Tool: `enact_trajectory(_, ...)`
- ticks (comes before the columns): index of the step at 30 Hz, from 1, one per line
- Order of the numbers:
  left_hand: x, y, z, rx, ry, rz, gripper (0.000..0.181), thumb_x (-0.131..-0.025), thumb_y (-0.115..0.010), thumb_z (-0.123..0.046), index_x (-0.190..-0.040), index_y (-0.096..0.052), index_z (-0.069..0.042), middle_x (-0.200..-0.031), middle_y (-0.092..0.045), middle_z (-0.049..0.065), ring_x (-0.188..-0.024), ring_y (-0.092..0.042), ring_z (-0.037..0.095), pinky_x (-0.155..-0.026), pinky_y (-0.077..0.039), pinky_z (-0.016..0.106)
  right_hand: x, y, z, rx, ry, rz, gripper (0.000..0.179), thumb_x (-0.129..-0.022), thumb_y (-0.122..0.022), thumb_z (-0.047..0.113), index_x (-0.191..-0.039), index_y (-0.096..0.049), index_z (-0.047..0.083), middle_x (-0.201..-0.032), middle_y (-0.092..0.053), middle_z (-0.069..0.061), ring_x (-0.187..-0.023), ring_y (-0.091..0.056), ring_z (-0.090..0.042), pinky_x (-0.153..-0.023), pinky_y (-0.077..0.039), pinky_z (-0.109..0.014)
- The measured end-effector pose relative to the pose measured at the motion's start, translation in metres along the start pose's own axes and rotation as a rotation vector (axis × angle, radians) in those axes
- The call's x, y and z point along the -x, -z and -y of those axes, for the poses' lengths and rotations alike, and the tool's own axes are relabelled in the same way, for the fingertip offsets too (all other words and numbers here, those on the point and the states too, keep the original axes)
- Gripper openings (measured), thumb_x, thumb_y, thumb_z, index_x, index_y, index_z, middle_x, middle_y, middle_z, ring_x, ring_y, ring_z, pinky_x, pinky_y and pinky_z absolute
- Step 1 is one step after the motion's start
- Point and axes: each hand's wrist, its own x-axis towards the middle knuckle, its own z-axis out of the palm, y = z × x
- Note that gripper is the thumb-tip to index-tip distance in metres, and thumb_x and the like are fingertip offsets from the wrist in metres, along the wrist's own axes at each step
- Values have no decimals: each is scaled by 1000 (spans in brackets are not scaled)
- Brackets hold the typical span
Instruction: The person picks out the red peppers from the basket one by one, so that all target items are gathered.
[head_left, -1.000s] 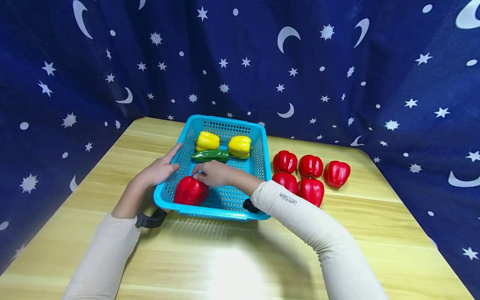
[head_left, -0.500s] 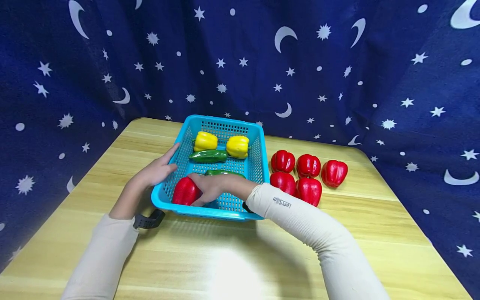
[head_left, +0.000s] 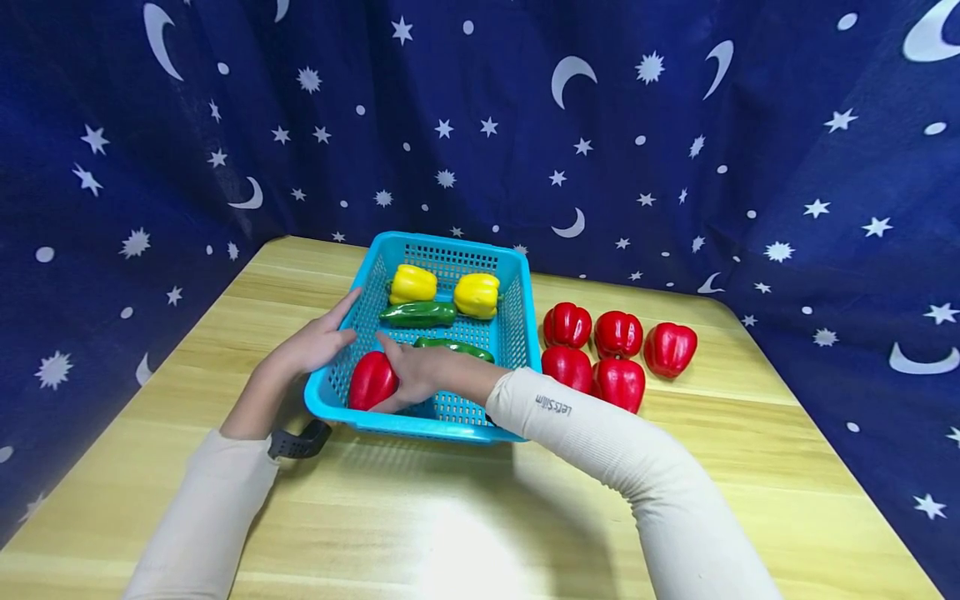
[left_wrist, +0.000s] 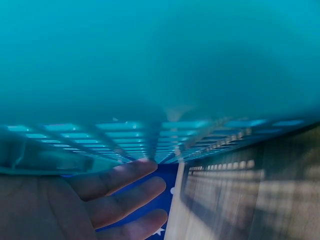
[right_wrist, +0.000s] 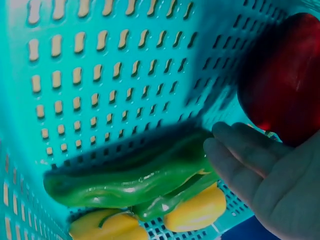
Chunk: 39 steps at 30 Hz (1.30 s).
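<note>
A blue perforated basket [head_left: 442, 431] stands on the table. My left hand [head_left: 313, 342] rests at its left side, thumb near the rim; in the left wrist view its fingers [left_wrist: 125, 200] extend along the outer wall. Inside, at the near left corner, is a red bell pepper [head_left: 372, 381]. My right hand [head_left: 420, 372] reaches in beside it, fingers spread and fairly straight, thumb on the near side; the hand covers part of the pepper. Two green peppers, one farther back [head_left: 418, 314] and one behind the right hand [head_left: 457, 347], lie in the basket.
Two yellow bell peppers, left [head_left: 412, 285] and right [head_left: 477, 296], sit at the basket's far end. Several red bell peppers [head_left: 618, 335] are grouped to the right of the basket on the wooden table [head_left: 360, 517]. A dark blue star-patterned cloth [head_left: 480, 108] hangs behind.
The right hand has shifted from the red bell pepper's top to its right side, spreading its fingers. The pepper has turned, and a second green pepper has come into view. The left hand stays put.
</note>
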Motion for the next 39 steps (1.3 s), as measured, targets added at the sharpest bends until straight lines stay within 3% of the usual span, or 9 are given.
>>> enact_trajectory(8,-1,-3,-3,-5,-21,-6,68,-91,-31,-14,-148,6,-20,-150,-8,25,-126,-29,52,-96,-35,62,0,0,-4,47,-8,-16,111,-69,-63,63,-147,3,19,-146,-32,-8,-116,-50,-24,-88,-49,-39)
enact_trajectory(16,-3,-5,-4,-13,-4,5,68,-91,-32,-10,-147,6,-17,-150,-9,25,-124,-34,50,-94,-40,58,4,-1,-7,122,124,-88,84,-73,-66,53,-137,-26,16,-126,-42,-3,-108,-48,-17,-79,-51,-27)
enact_trajectory(26,-5,-3,-3,-38,8,5,67,-92,-32,-13,-147,6,-17,-151,-8,24,-125,-32,51,-97,-35,60,16,14,-23,-51,184,-94,89,-71,-72,42,-139,-25,10,-126,-43,-5,-108,-48,-16,-78,-51,-22)
enact_trajectory(39,-1,0,-1,-38,10,-2,69,-92,-33,-12,-147,9,-17,-151,-3,25,-127,-26,49,-100,-30,62,38,50,-38,-113,154,-117,91,-70,-73,43,-141,-22,15,-132,-37,-6,-113,-45,-18,-80,-51,-25)
